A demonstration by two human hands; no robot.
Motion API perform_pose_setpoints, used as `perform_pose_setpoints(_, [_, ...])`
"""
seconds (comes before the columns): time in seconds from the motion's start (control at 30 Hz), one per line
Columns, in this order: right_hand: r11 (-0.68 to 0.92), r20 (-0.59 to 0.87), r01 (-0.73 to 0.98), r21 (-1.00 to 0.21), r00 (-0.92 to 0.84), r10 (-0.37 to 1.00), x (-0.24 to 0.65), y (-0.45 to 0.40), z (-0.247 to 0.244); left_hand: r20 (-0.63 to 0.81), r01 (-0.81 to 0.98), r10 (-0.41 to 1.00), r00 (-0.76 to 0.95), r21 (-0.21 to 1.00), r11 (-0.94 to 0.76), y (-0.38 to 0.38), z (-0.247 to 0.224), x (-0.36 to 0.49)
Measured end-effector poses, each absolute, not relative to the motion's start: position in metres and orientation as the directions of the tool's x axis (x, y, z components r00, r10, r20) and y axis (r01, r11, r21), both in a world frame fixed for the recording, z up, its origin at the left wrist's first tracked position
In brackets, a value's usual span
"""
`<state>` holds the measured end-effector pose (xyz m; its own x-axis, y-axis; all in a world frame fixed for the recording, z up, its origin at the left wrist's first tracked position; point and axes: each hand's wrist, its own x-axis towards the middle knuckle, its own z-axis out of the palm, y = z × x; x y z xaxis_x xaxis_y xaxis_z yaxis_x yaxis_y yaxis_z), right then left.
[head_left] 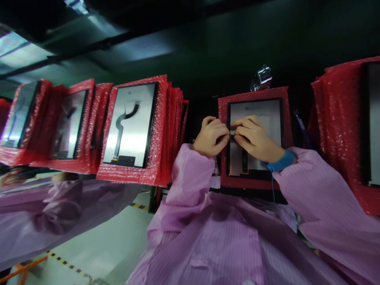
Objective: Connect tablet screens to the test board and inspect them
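A display panel [270, 113] with a silvery back and black edges lies on a red bubble-wrap sheet [252, 183] in front of me. My left hand [211, 136] is closed in a pinch at the panel's left edge. My right hand [257, 139], with a blue wrist strap [282, 160], reaches over the panel, its thumb and fingers bent towards the left fingertips. The fingertips of both hands nearly meet; whatever small thing is between them is hidden. A dark flex cable [245, 161] rises from the panel's lower edge and disappears under my right hand.
Left of me stands a stack of red bubble-wrap sheets [162, 150] topped by another panel [136, 130]; more stacks extend beyond it. Another stack [338, 130] is on the right. A shiny metal object [263, 78] sits behind the panel, a blue pen-like item [301, 126] beside it. A co-worker's sleeve [59, 209] shows at left.
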<state>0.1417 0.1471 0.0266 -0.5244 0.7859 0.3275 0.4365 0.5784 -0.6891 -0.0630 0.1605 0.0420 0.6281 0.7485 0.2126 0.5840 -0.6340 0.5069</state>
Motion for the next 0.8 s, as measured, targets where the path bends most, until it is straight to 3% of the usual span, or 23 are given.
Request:
perform_pose_setpoints(0.47, [0.595, 0.325, 0.421, -0.685, -0.554, 0.766, 0.1425, 0.1452, 0.0316, 0.108, 0.596, 0.788, 0.606, 0.594, -0.54, 0.159, 0.0477, -0.0686])
perform_pose_setpoints(0.8, [0.615, 0.357, 0.416, -0.67, -0.545, 0.758, 0.1431, 0.1449, 0.0314, 0.239, 0.538, 0.79, 0.565, 0.619, -0.572, 0.158, 0.0453, -0.0686])
